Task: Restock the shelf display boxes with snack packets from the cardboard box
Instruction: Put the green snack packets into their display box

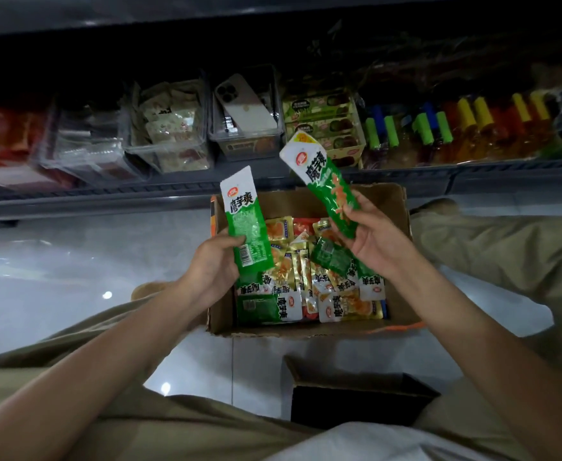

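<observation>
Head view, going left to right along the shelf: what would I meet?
Red packets → pale-packet clear bin → phone-holding clear bin → green display box → bottles with coloured caps.

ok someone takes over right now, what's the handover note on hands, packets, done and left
Left hand grips a green packet, upright by the box.
Right hand grips a second packet, tilted toward the shelf.
The box, on the floor, holds many more packets.
Done: two picked out.
Left: put both in a display bin, then carry on; one bin holds a phone.
</observation>
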`<state>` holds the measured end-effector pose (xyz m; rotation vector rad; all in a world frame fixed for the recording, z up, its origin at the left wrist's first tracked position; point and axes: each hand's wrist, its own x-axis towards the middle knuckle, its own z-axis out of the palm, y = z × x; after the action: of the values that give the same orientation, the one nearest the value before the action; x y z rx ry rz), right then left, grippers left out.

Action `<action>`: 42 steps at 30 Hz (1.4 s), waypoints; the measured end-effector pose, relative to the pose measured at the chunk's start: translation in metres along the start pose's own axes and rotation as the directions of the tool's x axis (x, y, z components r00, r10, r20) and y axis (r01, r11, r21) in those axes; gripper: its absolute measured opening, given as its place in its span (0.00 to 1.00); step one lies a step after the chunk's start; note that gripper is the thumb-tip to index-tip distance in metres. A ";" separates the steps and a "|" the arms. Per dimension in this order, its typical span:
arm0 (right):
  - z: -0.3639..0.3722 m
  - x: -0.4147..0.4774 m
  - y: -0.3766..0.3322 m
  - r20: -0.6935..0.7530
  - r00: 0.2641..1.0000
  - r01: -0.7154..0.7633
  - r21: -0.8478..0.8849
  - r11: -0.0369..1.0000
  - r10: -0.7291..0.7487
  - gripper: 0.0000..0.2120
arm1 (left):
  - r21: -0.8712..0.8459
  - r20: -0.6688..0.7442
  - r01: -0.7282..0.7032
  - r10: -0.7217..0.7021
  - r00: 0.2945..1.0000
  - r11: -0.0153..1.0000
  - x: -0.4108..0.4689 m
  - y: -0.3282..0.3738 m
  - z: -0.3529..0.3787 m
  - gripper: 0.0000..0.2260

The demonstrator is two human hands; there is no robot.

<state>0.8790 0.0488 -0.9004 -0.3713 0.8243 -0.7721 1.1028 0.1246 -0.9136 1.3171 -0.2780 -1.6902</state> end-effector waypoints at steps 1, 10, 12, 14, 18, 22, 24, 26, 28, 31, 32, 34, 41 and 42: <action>0.002 -0.001 0.002 0.015 1.000 -0.017 0.040 0.999 0.016 0.20 | -0.026 0.007 0.030 -0.030 1.000 0.999 0.000 0.002 -0.001 0.09; 0.010 -0.002 0.023 0.028 0.994 -0.109 0.022 0.994 0.109 0.14 | -0.166 0.210 0.062 -0.027 0.977 0.984 -0.005 0.014 0.000 0.20; 0.012 -0.005 0.026 0.001 0.991 -0.135 -0.015 0.991 0.135 0.15 | -0.052 0.106 0.004 0.002 0.994 0.999 -0.006 0.014 0.006 0.15; 0.018 -0.009 0.029 -0.006 0.988 -0.155 -0.019 0.988 0.155 0.18 | 0.081 0.054 -0.064 0.060 0.997 0.995 -0.008 0.011 0.012 0.15; 0.032 -0.017 0.041 0.007 0.994 -0.111 -0.162 0.980 0.113 0.08 | 0.103 0.101 -0.082 0.072 0.992 0.991 -0.017 0.006 0.027 0.15; 0.035 -0.019 0.055 -0.017 0.999 0.012 -0.664 0.748 -0.032 0.13 | 0.144 0.194 -0.083 0.054 0.980 0.986 -0.025 0.006 0.035 0.24; 0.039 -0.022 0.053 0.024 0.992 0.098 -0.768 0.633 -0.124 0.12 | 0.207 0.220 -0.157 0.110 0.969 0.966 -0.028 0.006 0.040 0.22; 0.042 -0.025 0.043 0.133 0.972 0.195 -0.916 0.350 -0.195 0.11 | 0.343 0.198 -0.318 0.263 0.944 0.884 -0.027 0.005 0.044 0.13; 0.046 -0.027 0.027 0.235 0.952 0.212 -0.968 -0.132 -0.195 0.13 | 0.452 0.209 -0.445 0.394 0.895 0.773 -0.025 0.005 0.049 0.16; 0.049 -0.029 0.003 0.234 0.931 0.217 -0.972 -0.092 -0.282 0.20 | 0.439 0.248 -0.490 0.422 0.872 0.753 -0.024 0.015 0.056 0.18; 0.051 -0.029 -0.006 0.223 0.932 0.268 -0.955 0.127 -0.287 0.21 | 0.430 0.285 -0.507 0.420 0.862 0.747 -0.024 0.020 0.057 0.18; 0.054 -0.025 -0.023 0.252 0.929 0.355 -0.814 0.460 -0.270 0.20 | 0.456 0.403 -0.550 0.389 0.829 0.700 -0.024 0.030 0.060 0.18; 0.106 -0.013 -0.068 0.450 0.678 0.711 -0.603 0.362 -0.581 0.13 | 0.485 0.580 -0.675 0.373 0.725 0.556 -0.030 0.097 0.078 0.20; 0.116 -0.011 -0.072 0.471 0.645 0.733 -0.604 0.313 -0.602 0.12 | 0.484 0.577 -0.684 0.388 0.719 0.546 -0.030 0.105 0.079 0.21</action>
<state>0.9302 0.0092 -0.7794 -1.6481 0.7978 -1.1278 1.0905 0.0643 -0.7934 1.1389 -1.5411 -1.2941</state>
